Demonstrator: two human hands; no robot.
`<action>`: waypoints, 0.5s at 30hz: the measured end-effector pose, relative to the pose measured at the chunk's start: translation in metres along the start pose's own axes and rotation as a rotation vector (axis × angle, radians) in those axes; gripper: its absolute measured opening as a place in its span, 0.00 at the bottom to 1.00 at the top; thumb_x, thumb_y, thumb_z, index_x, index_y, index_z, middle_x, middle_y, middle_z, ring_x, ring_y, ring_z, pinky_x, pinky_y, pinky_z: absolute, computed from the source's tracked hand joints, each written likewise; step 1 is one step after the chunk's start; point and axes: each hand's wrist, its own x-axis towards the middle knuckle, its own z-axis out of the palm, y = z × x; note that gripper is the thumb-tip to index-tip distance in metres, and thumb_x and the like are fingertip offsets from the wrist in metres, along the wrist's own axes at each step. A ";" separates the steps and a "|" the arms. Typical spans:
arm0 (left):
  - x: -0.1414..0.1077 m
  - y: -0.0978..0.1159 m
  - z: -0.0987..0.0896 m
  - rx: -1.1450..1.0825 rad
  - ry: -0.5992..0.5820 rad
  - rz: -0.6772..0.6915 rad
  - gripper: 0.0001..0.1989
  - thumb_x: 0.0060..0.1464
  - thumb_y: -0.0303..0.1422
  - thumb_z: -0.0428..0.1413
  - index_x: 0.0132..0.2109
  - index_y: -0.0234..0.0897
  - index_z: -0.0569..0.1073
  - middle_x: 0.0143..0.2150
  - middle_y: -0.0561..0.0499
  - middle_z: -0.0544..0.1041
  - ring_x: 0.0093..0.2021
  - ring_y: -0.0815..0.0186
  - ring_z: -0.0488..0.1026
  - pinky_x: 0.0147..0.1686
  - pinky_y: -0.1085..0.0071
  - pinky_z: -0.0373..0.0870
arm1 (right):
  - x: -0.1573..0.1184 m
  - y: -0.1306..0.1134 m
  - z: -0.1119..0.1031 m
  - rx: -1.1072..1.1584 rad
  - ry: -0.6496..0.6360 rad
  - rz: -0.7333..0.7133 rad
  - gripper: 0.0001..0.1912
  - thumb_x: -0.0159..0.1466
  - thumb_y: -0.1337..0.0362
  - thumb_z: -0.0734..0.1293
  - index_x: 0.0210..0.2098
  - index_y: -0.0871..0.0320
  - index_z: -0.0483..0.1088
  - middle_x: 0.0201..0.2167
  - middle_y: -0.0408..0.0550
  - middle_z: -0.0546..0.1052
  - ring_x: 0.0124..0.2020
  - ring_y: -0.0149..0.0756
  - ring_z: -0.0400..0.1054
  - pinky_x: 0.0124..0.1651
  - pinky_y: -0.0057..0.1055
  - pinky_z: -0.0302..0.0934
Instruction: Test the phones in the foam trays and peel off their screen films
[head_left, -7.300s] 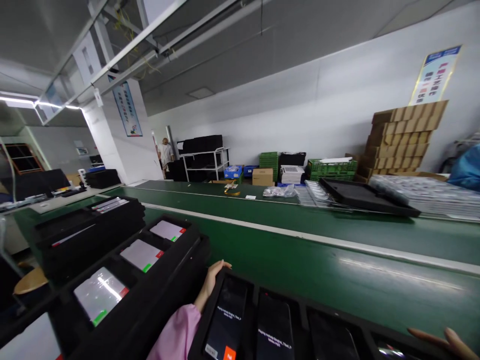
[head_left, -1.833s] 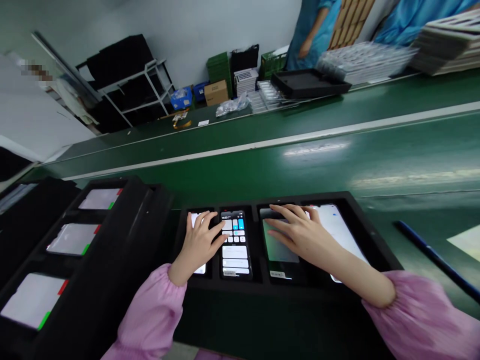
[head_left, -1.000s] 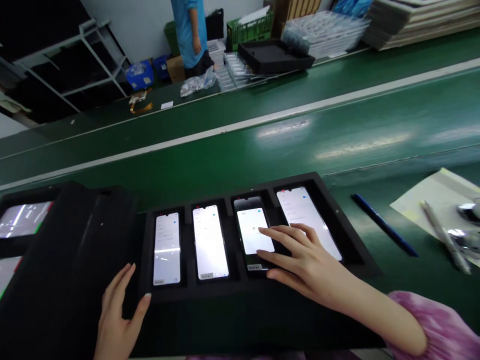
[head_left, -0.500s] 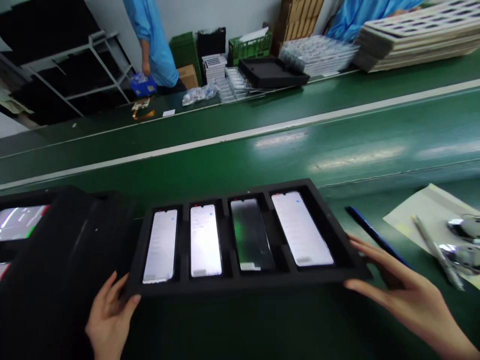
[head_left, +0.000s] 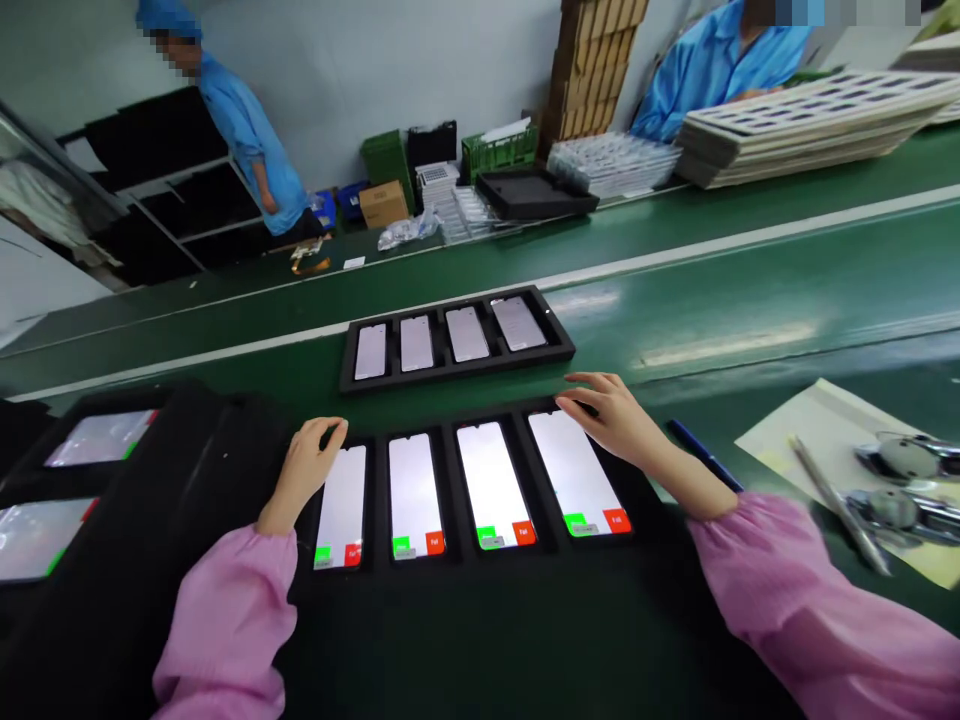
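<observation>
My left hand [head_left: 307,462] hovers at the upper left corner of a near black tray [head_left: 452,485], fingers curled loosely with a gap inside and nothing held. My right hand [head_left: 619,418], fingers apart and empty, is over the tray's upper right corner and covers part of the rightmost phone [head_left: 581,475]. Several phones stand side by side in its slots, white screens lit, each with a green and a red box at the bottom. Beyond both hands lies another black tray [head_left: 461,374] with several phones showing pale screens.
At left, dark trays [head_left: 172,480] hold more lit phones. On the right lie a blue pen [head_left: 705,455], a silver pen [head_left: 836,505], paper [head_left: 780,430] and metal pieces [head_left: 900,460]. Across the green belt [head_left: 750,300] are stacked trays [head_left: 795,130] and two people in blue.
Both hands have let go of the tray they held, which now appears farther off on the belt. The near tray with red and green boxes on its phones has come into view.
</observation>
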 end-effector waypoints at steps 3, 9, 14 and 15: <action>-0.004 -0.005 -0.001 0.053 -0.053 -0.038 0.19 0.68 0.45 0.60 0.56 0.36 0.76 0.56 0.44 0.79 0.56 0.57 0.78 0.58 0.50 0.77 | -0.010 -0.006 0.005 -0.019 -0.047 -0.026 0.16 0.74 0.52 0.69 0.51 0.58 0.75 0.54 0.52 0.77 0.55 0.42 0.73 0.61 0.50 0.70; -0.026 0.019 -0.014 0.169 -0.126 -0.045 0.25 0.70 0.52 0.51 0.56 0.36 0.79 0.57 0.38 0.80 0.63 0.48 0.74 0.67 0.39 0.67 | -0.035 -0.018 -0.003 -0.039 -0.077 -0.039 0.15 0.76 0.54 0.65 0.51 0.57 0.77 0.56 0.54 0.78 0.61 0.46 0.71 0.65 0.53 0.67; -0.063 0.099 0.017 0.296 -0.232 0.214 0.19 0.68 0.49 0.53 0.56 0.48 0.81 0.68 0.42 0.73 0.74 0.42 0.59 0.74 0.25 0.38 | -0.042 -0.026 -0.011 -0.090 -0.157 -0.029 0.21 0.78 0.51 0.58 0.47 0.54 0.80 0.66 0.57 0.74 0.69 0.53 0.66 0.69 0.57 0.64; -0.066 0.116 0.029 0.318 -0.303 0.321 0.18 0.70 0.47 0.51 0.54 0.48 0.82 0.67 0.42 0.74 0.72 0.43 0.62 0.73 0.25 0.42 | -0.040 -0.027 -0.011 -0.103 -0.176 -0.022 0.21 0.78 0.51 0.58 0.47 0.55 0.80 0.67 0.58 0.73 0.69 0.54 0.65 0.68 0.59 0.65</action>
